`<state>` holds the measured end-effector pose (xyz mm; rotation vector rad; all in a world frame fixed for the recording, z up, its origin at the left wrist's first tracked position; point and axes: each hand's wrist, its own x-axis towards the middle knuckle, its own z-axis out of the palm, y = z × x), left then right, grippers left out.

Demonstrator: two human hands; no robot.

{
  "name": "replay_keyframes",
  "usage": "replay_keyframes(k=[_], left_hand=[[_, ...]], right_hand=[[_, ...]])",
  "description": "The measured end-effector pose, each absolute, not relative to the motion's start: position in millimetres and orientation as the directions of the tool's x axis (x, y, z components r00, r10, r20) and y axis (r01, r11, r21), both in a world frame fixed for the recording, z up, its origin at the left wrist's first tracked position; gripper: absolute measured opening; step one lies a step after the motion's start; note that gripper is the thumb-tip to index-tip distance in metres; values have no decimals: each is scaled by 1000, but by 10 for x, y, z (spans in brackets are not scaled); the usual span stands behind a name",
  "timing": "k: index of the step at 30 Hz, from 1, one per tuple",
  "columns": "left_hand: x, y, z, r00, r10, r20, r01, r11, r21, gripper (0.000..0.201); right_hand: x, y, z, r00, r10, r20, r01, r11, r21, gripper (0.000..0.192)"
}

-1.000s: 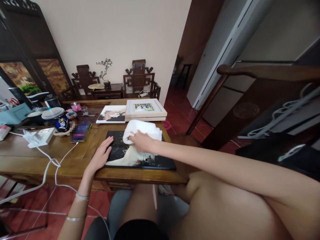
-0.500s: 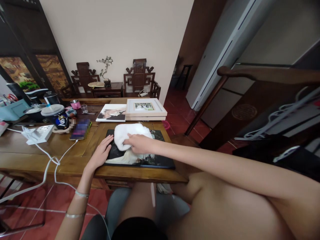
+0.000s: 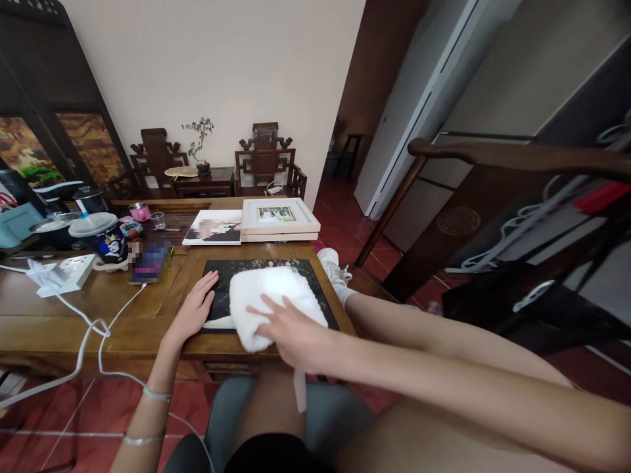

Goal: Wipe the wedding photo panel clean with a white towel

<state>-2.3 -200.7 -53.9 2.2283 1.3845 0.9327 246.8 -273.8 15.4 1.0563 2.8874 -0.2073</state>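
One dark glossy photo panel (image 3: 296, 279) lies flat at the near edge of the brown wooden worktop (image 3: 73, 315). One white fluffy towel (image 3: 269, 299) rests on it under the right hand (image 3: 290, 328), whose grip is spread flat on the towel. The left hand (image 3: 194, 309) lies open on the panel's left edge. Farther off lie two stacked white picture frames (image 3: 279, 220) and one white-edged photo print (image 3: 214, 228) left of them. No writing is legible.
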Motion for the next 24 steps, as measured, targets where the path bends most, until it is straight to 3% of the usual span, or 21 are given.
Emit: replay_keyframes(k=[3,8,14,19,24], left_hand=[[-19,-2012,-518,303,891,338,660,-452,600,46],[-26,-2001,-515,308,888,342,667,-458,588,46],[-40,-1990,-525,318,879,356,662,-475,580,46],[-41,-1985,-515,319,881,350,666,-472,578,46],[-32,-2001,-502,318,879,356,667,-474,574,46]], right_hand=[[2463,-2909,75,-806,585,-88,591,795,-135,49],[2639,-2686,-59,-838,543,56,531,835,-146,50],[2916,-2101,-212,-701,681,211,679,728,-93,53],[2990,-1979,-259,-552,800,234,805,585,-98,56],[2837,-2561,-209,-621,764,175,756,643,-124,53]])
